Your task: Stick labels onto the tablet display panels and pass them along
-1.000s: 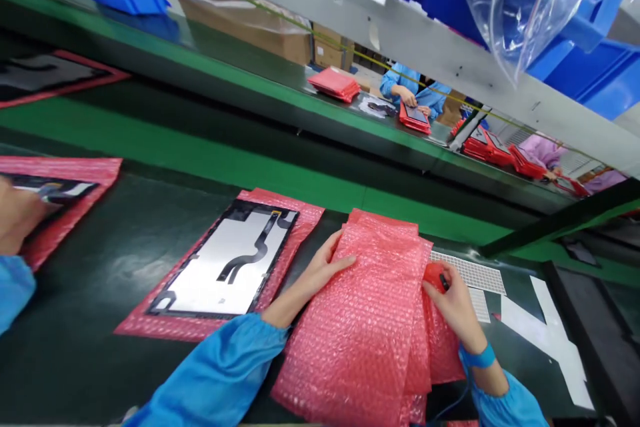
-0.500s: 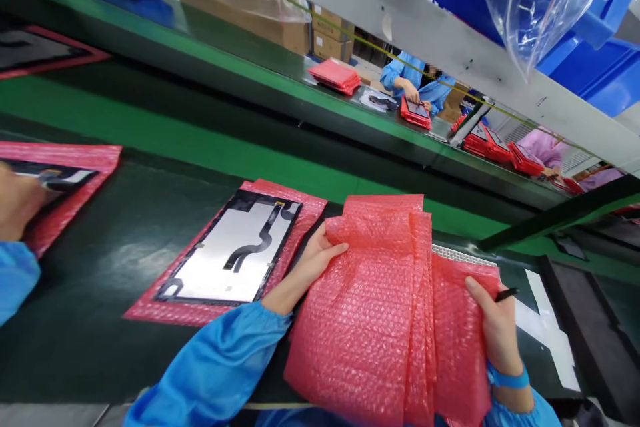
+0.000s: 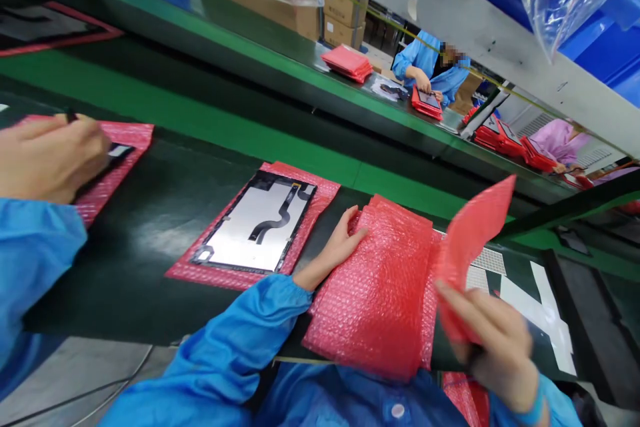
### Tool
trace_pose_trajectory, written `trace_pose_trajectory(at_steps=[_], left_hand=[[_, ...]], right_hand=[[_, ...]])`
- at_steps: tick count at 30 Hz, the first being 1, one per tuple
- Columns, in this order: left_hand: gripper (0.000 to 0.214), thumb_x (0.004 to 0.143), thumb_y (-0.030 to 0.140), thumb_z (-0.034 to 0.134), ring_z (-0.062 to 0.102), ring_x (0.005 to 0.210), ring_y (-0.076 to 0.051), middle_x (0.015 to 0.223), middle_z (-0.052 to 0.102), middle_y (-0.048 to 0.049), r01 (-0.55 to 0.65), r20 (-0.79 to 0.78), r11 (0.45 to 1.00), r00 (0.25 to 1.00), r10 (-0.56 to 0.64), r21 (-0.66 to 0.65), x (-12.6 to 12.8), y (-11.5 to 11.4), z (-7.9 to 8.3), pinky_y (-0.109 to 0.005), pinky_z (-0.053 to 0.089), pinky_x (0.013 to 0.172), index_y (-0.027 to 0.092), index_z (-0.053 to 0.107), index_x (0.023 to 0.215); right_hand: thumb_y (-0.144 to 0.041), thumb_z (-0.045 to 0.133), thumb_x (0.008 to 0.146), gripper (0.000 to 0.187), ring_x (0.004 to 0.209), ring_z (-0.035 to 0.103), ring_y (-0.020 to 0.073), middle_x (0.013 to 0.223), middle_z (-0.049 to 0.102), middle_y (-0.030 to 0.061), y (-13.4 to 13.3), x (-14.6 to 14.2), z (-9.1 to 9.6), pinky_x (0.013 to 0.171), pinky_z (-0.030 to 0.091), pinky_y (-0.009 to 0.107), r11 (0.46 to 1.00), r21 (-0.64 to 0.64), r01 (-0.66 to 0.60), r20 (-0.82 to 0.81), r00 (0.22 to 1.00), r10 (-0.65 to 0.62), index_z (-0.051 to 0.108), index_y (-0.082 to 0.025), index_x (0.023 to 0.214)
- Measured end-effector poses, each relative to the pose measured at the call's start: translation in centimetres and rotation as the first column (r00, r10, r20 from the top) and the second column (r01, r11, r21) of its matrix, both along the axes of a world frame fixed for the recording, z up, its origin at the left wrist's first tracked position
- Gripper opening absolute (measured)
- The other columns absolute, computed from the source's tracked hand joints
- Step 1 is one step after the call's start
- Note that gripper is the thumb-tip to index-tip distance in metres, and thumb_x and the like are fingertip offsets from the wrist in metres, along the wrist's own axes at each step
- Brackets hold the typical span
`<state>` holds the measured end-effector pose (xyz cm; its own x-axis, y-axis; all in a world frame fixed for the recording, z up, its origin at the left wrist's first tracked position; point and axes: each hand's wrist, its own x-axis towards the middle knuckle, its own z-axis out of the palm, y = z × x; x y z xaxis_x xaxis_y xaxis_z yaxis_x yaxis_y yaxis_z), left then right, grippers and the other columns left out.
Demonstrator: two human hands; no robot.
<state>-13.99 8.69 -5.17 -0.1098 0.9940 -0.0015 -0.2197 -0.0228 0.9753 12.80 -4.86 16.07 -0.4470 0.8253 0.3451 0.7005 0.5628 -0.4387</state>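
A stack of red bubble-wrap bags (image 3: 375, 287) lies at the bench's front edge. My left hand (image 3: 340, 243) grips its left edge, thumb on top and the fingers partly hidden. My right hand (image 3: 500, 340), smeared by motion, is closed on a single red bubble-wrap bag (image 3: 470, 233), bent upward to the right of the stack. Part of a dark object shows beneath these fingers; its kind cannot be told here. Left of the stack, a display panel (image 3: 250, 233) with a black flex cable rests on another red bag (image 3: 320, 203).
At the left, a co-worker's hand (image 3: 60, 153) holds a dark tool over another panel on red wrap. White sheets (image 3: 530, 303) and a black tray (image 3: 590, 333) are at the right. Blue bins (image 3: 595, 33) sit above; a person in blue (image 3: 425, 70) works across the line.
My right hand has raised one bag, folding it upward, away from the others. The stack, held up before, is lower on the bench. The co-worker's hand has come further into view.
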Motion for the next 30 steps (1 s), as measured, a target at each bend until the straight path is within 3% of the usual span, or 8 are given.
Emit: trace_pose_trajectory(at_steps=[3,7,13,16,18,21,25,30], left_hand=[[0.067,0.094,0.054,0.070,0.048,0.156,-0.033,0.164,0.055,-0.0145,-0.003,-0.041,0.999,0.999,0.002,-0.034,-0.1,-0.1,0.0,-0.049,0.029,0.134,0.021,0.057,0.151],[0.057,0.103,0.058,0.051,0.051,0.154,-0.031,0.157,0.063,-0.0114,0.010,-0.073,0.999,0.997,-0.013,-0.045,-0.3,-0.7,0.8,-0.045,0.034,0.132,0.020,0.064,0.144],[0.056,0.102,0.057,0.056,0.055,0.150,-0.032,0.154,0.066,-0.0107,0.013,-0.119,0.999,0.993,-0.018,-0.048,-0.5,-1.2,1.9,-0.046,0.036,0.131,0.020,0.066,0.143],[0.062,0.096,0.057,0.068,0.051,0.154,-0.034,0.160,0.060,-0.0125,-0.034,-0.164,0.995,0.986,0.019,-0.094,-1.9,-1.4,1.9,-0.047,0.033,0.132,0.021,0.063,0.147],[0.068,0.094,0.057,0.072,0.043,0.159,-0.034,0.168,0.052,-0.0124,-0.077,-0.194,0.988,0.980,0.050,-0.134,-3.3,-1.8,1.8,-0.048,0.027,0.135,0.022,0.060,0.151],[0.071,0.094,0.061,0.071,0.037,0.163,-0.035,0.171,0.048,-0.0136,-0.080,-0.206,0.976,0.978,0.037,-0.204,-5.0,-2.7,1.5,-0.051,0.020,0.137,0.023,0.058,0.153],[0.077,0.092,0.067,0.072,0.035,0.163,-0.039,0.171,0.048,-0.0156,0.007,-0.161,0.975,0.986,-0.044,-0.224,-4.4,-3.7,1.7,-0.058,0.017,0.137,0.022,0.057,0.153],[0.086,0.080,0.072,0.081,0.059,0.145,-0.038,0.156,0.065,-0.0129,0.076,-0.115,0.995,0.990,-0.083,-0.066,0.2,-5.1,4.7,-0.055,0.041,0.129,0.021,0.066,0.148]], right_hand=[[-0.022,0.059,0.105,0.041,0.076,0.072,0.0235,0.090,0.075,0.0105,1.2,-4.3,-3.5,0.064,0.058,0.033,0.947,0.018,-0.320,0.415,0.864,0.284,0.071,-0.019,0.144],[-0.016,0.058,0.106,0.040,0.084,0.076,0.0250,0.108,0.077,0.0142,1.5,-8.8,-6.8,0.061,0.057,0.032,0.929,-0.165,-0.331,0.629,0.690,0.358,0.066,-0.012,0.145],[-0.049,0.072,0.102,0.062,0.090,0.077,0.0272,0.116,0.077,0.0137,0.4,-9.7,-6.1,0.070,0.060,0.035,0.901,-0.312,-0.303,0.440,0.794,0.419,0.058,-0.016,0.153],[-0.070,0.066,0.099,0.068,0.092,0.077,0.0260,0.113,0.078,0.0108,1.3,-5.8,-4.7,0.080,0.061,0.037,0.924,-0.307,-0.227,0.071,0.963,0.260,0.067,-0.021,0.147],[-0.063,0.056,0.106,0.054,0.080,0.074,0.0223,0.102,0.079,0.0082,2.7,-1.5,-4.7,0.076,0.059,0.036,0.952,-0.304,0.048,-0.098,0.992,-0.081,0.073,-0.022,0.137],[-0.071,0.059,0.099,0.062,0.068,0.070,0.0247,0.094,0.081,0.0107,4.7,5.4,-7.1,0.070,0.056,0.040,0.746,-0.372,0.552,-0.008,0.802,-0.597,0.080,-0.018,0.125],[-0.078,0.058,0.090,0.070,0.091,0.079,0.0392,0.092,0.084,0.0147,5.9,9.6,-12.3,0.091,0.058,0.054,0.652,-0.546,0.526,0.035,0.792,-0.609,0.083,-0.016,0.110],[-0.070,0.066,0.097,0.050,0.113,0.075,0.0378,0.118,0.080,0.0139,9.7,5.3,-14.4,0.093,0.064,0.050,0.817,-0.455,0.355,-0.137,0.879,-0.458,0.079,-0.026,0.116]])
